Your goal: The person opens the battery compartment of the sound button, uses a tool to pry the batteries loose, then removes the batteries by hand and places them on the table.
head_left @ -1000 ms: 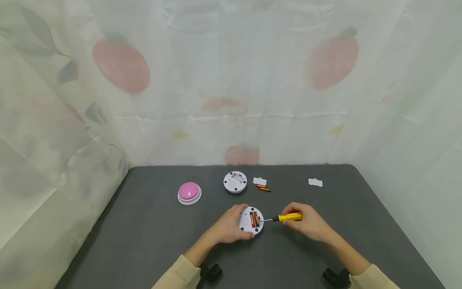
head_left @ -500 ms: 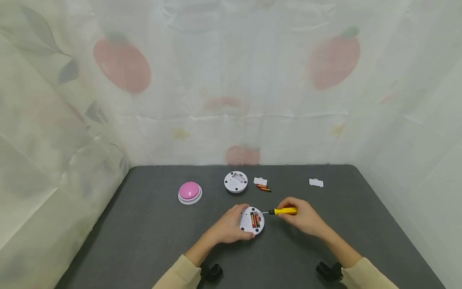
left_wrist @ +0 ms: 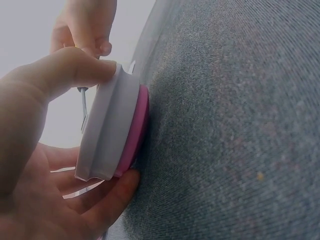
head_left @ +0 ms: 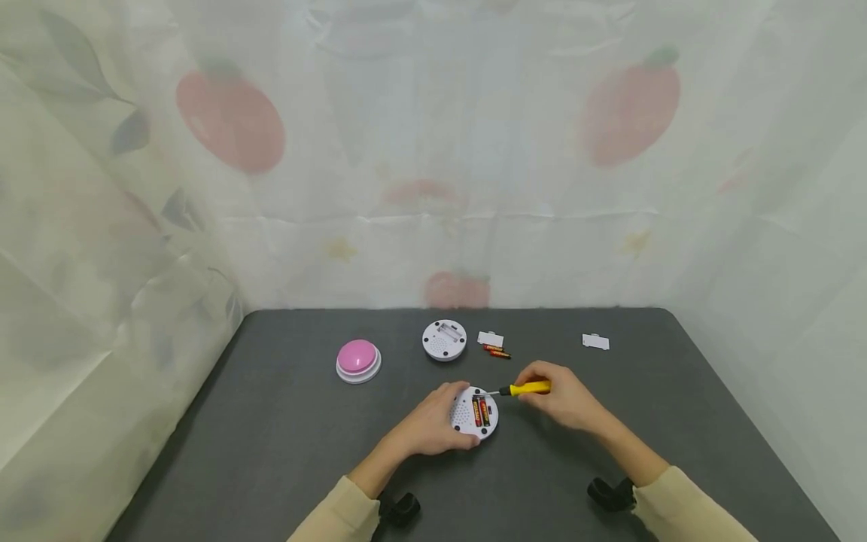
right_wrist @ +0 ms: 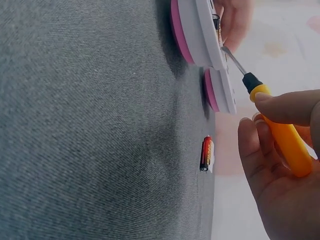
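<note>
My left hand [head_left: 433, 423] grips a round white push button [head_left: 463, 412] by its rim, thumb on the near side and fingers on the far side. The button lies upside down, its pink dome [left_wrist: 136, 131] toward the table. Two red-and-black batteries [head_left: 481, 412] sit in its uncovered compartment. Between thumb and fingers, my right hand [head_left: 561, 394] holds a screwdriver [right_wrist: 285, 136] with a yellow handle. The screwdriver's metal tip reaches the far end of the batteries; whether it touches them I cannot tell.
Farther back lies another upturned white button [head_left: 443, 341] with a bare battery slot. Beside it are a white battery cover [head_left: 491, 339] and loose batteries [head_left: 497, 351]. A pink-domed button [head_left: 357, 356] stands upright at left, and a second cover [head_left: 596, 342] lies at right.
My right hand and the screwdriver have moved left and away from me, taking the tip from the batteries' right side to their far end. My left hand keeps its grip on the button.
</note>
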`<state>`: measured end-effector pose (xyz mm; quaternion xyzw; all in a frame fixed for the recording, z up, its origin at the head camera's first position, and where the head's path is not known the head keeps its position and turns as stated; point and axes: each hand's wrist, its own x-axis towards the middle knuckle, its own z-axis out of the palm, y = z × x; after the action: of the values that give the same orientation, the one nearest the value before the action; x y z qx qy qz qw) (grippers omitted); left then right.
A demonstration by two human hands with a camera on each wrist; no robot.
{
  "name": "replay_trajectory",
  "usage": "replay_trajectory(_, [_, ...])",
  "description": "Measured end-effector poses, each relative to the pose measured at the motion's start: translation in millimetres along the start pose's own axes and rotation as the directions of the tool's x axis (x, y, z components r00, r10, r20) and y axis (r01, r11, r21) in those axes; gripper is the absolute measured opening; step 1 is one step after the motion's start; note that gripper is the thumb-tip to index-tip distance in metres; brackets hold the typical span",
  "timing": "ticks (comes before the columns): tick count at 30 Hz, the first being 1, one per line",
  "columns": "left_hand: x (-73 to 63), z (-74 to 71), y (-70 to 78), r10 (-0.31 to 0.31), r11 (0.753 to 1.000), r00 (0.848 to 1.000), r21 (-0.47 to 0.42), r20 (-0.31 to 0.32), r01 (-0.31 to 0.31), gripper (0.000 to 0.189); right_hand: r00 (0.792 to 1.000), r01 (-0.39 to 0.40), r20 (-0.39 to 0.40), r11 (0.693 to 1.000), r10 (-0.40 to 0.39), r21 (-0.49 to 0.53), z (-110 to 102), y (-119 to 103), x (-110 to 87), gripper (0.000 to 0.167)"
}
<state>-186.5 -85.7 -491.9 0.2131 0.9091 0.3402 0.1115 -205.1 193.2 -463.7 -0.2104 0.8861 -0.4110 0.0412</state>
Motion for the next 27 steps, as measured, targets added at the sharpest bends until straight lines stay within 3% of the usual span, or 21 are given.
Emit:
replay_trajectory(9, [0.6, -0.5, 0.0, 0.003, 1.000, 1.000, 0.003, -0.003, -0.003, 0.090, 0.998, 0.060, 0.020, 0.997, -0.059, -0.043, -2.2, -0.7, 2.4, 0.019])
replay_trajectory(16, [0.1, 0.7, 0.8, -0.002, 1.000, 1.000, 0.000, -0.007, 0.002, 0.091, 0.998, 0.059, 0.032, 0.997, -0.058, -0.050, -3.5, 0.5, 3.4, 0.017])
replay_trajectory(21, [-0.6, 0.0, 1.7, 0.011, 1.000, 1.000, -0.003, -0.011, -0.011, 0.090, 0.998, 0.045, 0.055, 0.998, -0.043, -0.051, -6.1, 1.8, 6.5, 0.007])
replay_trajectory(27, [0.5, 0.6, 0.9, 0.024, 1.000, 1.000, 0.002, -0.016, -0.024, 0.090, 0.994, -0.036, 0.104, 0.999, 0.032, 0.036, -5.7, 3.9, 6.8, 0.030])
